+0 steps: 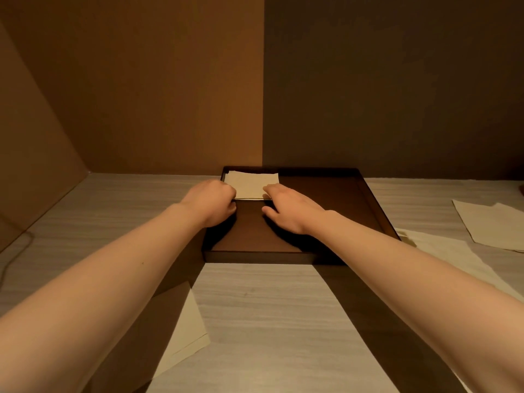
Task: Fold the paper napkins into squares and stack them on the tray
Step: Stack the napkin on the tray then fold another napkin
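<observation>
Both hands square a folded napkin (252, 184) into the tray's (377, 211) far-left corner; left hand (211, 201) curled, pinching its near-left edge; right hand (289, 207) flat, fingertips steadying it.

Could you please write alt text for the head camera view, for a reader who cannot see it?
Two bare hands, left hand and right hand, set a folded napkin into the far left corner of a dark tray. Unfolded napkins lie on the table.

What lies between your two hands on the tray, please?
In the head view, the folded napkin and bare tray floor lie between the left hand and right hand.
</observation>
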A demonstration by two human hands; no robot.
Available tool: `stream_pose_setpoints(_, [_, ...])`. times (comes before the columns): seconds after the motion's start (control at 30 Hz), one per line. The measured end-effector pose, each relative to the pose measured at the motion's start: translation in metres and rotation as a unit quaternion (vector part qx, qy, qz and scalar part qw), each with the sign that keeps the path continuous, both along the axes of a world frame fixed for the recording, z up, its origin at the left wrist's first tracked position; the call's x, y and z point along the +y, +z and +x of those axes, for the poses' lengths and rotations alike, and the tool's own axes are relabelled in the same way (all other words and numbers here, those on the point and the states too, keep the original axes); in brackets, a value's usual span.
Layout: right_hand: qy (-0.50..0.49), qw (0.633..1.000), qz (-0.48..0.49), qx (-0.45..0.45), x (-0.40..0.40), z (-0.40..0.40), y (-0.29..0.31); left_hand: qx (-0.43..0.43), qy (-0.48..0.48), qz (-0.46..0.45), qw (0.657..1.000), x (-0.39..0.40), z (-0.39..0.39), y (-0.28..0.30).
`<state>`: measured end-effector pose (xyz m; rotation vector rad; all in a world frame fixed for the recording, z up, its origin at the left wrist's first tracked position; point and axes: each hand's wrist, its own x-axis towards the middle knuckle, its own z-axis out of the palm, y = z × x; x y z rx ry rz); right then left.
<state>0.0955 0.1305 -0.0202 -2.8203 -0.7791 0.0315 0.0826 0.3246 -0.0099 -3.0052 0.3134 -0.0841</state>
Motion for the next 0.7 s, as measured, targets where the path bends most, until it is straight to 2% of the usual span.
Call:
stream_pose_setpoints(0.37, [0.099, 0.995, 0.028, -0.015, 0.002, -0.136, 0.031, -0.039, -0.020, -0.091, 0.995, 0.017, -0.144, 0.026])
stream_pose_setpoints(0.7, [0.200, 0.979, -0.024, -0.017, 0.031, -0.229, 0.004, -0.026, -0.016, -0.101, 0.994, 0.034, -0.253, 0.003])
